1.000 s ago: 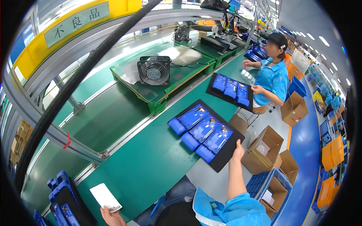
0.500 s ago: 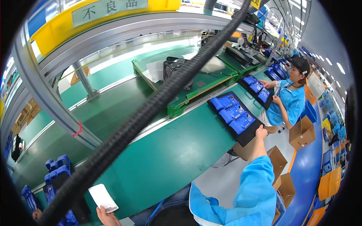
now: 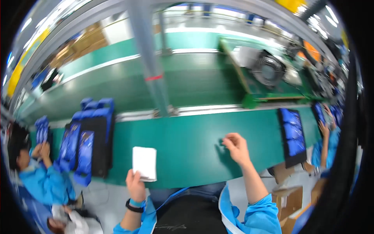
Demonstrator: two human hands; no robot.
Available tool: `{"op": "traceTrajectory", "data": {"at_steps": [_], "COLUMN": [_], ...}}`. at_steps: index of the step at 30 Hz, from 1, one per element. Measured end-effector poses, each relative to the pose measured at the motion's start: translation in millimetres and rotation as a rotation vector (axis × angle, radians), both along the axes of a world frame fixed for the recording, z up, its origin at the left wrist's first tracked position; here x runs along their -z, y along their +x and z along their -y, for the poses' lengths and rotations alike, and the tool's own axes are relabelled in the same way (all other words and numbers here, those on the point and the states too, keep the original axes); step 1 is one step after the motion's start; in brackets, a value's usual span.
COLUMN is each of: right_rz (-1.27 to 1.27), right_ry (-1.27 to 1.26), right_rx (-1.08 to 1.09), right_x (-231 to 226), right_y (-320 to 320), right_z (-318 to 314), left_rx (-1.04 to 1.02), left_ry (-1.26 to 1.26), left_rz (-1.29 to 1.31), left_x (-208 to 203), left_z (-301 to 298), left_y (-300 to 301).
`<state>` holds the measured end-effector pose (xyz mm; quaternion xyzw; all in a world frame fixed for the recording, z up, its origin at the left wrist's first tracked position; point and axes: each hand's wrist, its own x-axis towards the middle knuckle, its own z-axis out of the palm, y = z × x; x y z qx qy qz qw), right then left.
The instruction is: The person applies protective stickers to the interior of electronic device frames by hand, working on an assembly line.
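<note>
My left hand (image 3: 136, 186) grips the lower left edge of a white rectangular pad or stack of sheets (image 3: 144, 163), held over the front edge of the green worktable (image 3: 187, 144). What is on the white stack is too blurred to make out. Over the middle of the table is my right hand (image 3: 237, 149), its fingers loosely bent and nothing seen in them. To its right, a black tray (image 3: 295, 160) carrying several blue plastic parts (image 3: 293, 130) lies on the table, apart from my hand.
More black trays (image 3: 100, 128) with blue parts (image 3: 85, 150) are stacked on the left. A person (image 3: 41, 175) handles blue parts at far left; another (image 3: 331, 144) works at far right. A metal post (image 3: 150, 66) rises behind the table, beside a green-framed platform (image 3: 249, 84) holding coiled cable.
My right hand has let go of the black tray and moved left over the table. The view has swung left. My left hand still holds the white stack.
</note>
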<state>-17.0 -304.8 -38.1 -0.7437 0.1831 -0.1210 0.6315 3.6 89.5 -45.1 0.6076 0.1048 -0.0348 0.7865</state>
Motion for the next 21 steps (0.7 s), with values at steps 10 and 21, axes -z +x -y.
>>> {"op": "traceTrajectory", "data": {"at_steps": [10,21], "right_rz": [-0.354,-0.300], "right_ry": [0.745,0.683], "right_rx": [-0.746,-0.448], "right_x": [-7.5,0.5], "right_y": [142.3,185.3], "right_z": [-303.4,-385.5], "left_rx": [-0.311,-0.434], "left_ry": [-0.132,0.260], "left_rz": [-0.029,-0.051], "left_x": [1.3,58.3], "left_z": [-41.6,-143.3], "left_y": [-61.9,-70.6]}}
